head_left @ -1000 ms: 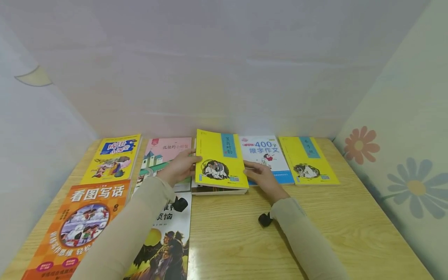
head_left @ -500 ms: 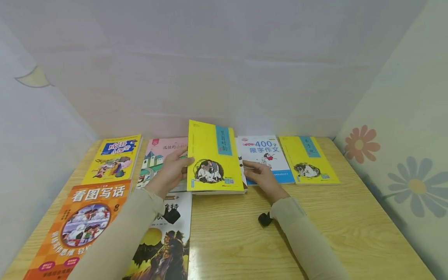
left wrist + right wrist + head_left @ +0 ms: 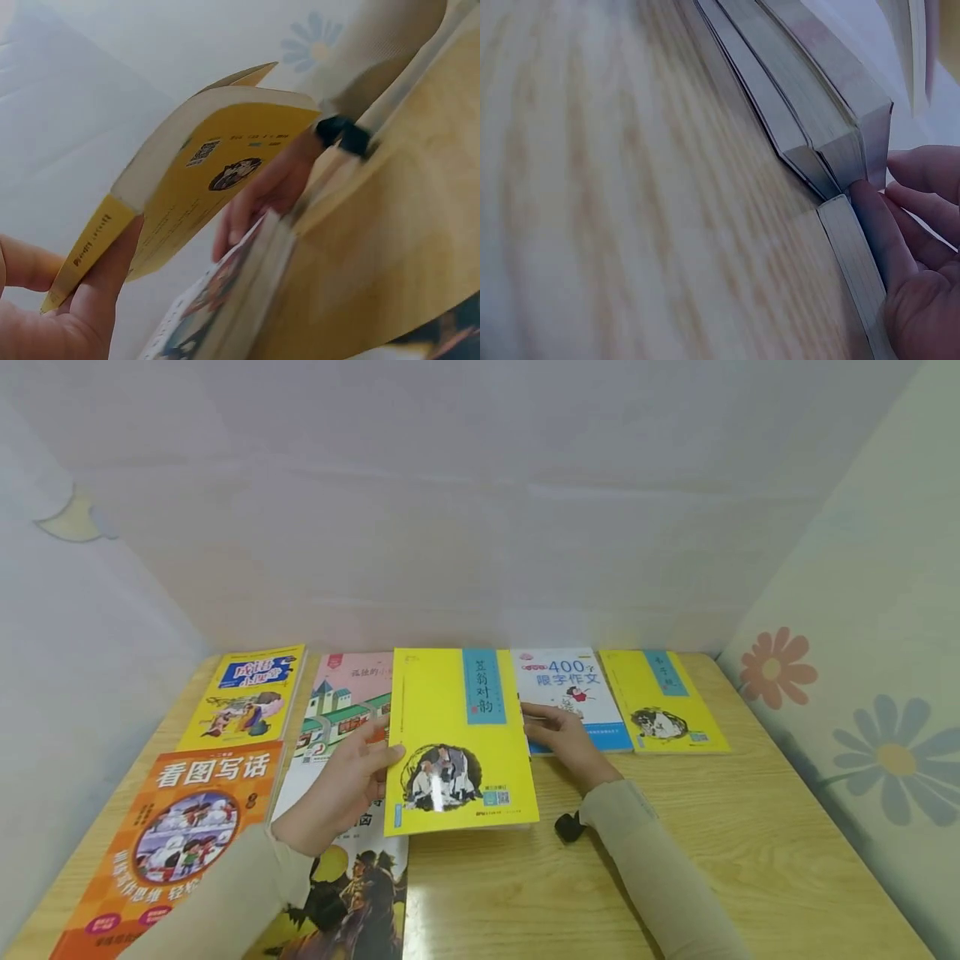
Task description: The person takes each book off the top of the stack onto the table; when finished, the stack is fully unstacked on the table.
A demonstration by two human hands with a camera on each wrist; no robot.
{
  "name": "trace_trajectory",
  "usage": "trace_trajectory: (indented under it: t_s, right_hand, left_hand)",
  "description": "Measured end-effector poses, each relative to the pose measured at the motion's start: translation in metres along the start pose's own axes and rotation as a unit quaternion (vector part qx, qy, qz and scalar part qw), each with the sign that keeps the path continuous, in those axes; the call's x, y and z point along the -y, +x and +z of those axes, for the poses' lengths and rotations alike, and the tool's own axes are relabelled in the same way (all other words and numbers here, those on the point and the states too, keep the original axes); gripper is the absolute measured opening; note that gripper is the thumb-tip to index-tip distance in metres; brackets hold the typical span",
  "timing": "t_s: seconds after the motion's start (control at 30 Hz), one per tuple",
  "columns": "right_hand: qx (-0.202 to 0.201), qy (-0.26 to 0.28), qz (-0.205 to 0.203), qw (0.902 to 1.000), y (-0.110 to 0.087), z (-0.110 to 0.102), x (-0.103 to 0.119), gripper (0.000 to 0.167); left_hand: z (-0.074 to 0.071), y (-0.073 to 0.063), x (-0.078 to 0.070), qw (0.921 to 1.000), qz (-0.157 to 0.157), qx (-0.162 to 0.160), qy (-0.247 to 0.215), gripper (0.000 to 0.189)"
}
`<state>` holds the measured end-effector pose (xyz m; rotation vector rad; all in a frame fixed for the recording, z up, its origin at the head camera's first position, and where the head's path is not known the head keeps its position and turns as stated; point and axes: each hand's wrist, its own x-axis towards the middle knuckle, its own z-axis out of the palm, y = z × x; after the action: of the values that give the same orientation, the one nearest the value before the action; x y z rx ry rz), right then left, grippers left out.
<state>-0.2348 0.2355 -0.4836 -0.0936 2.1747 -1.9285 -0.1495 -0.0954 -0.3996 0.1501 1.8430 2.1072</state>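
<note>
My left hand (image 3: 345, 781) grips a yellow paperback book (image 3: 457, 735) by its spine side, thumb on the cover. The left wrist view shows the yellow back cover (image 3: 202, 172) tilted up above a stack of books (image 3: 232, 300), apart from it. My right hand (image 3: 566, 743) stays at the stack's right edge, its fingers (image 3: 930, 169) touching the side near the corner of the stacked books (image 3: 817, 97). In the head view the yellow book hides nearly all of this stack. A blue and white book (image 3: 573, 693) lies under the right hand's fingertips side.
Left of the stack lie a pink book (image 3: 341, 672), a yellow book (image 3: 243, 697), an orange book (image 3: 176, 827) and a white book with a dark picture (image 3: 360, 893). Another yellow book (image 3: 663, 702) lies at the right. Cloth walls (image 3: 480, 527) rise behind the wooden table (image 3: 675, 860).
My left hand has lifted the yellow book off the stack and drawn it left and toward me. The right hand has stayed by the stack.
</note>
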Motion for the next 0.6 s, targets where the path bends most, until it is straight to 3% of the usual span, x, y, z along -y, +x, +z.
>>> trace_trajectory:
  t_s: [0.23, 0.37, 0.6]
  right_hand:
    - [0.009, -0.02, -0.005, 0.9997, -0.001, 0.002, 0.0, 0.044]
    - [-0.002, -0.029, -0.003, 0.9996, 0.0, 0.001, 0.002, 0.044]
    - [-0.017, -0.027, 0.029, 0.9991, 0.002, 0.001, 0.004, 0.042]
  left_hand:
    - [0.008, -0.038, 0.027, 0.9986, -0.024, 0.037, -0.027, 0.066]
    - [0.016, -0.051, 0.04, 0.9974, -0.039, 0.048, -0.038, 0.067]
    - [0.032, -0.068, 0.059, 0.9935, -0.09, 0.039, -0.058, 0.067]
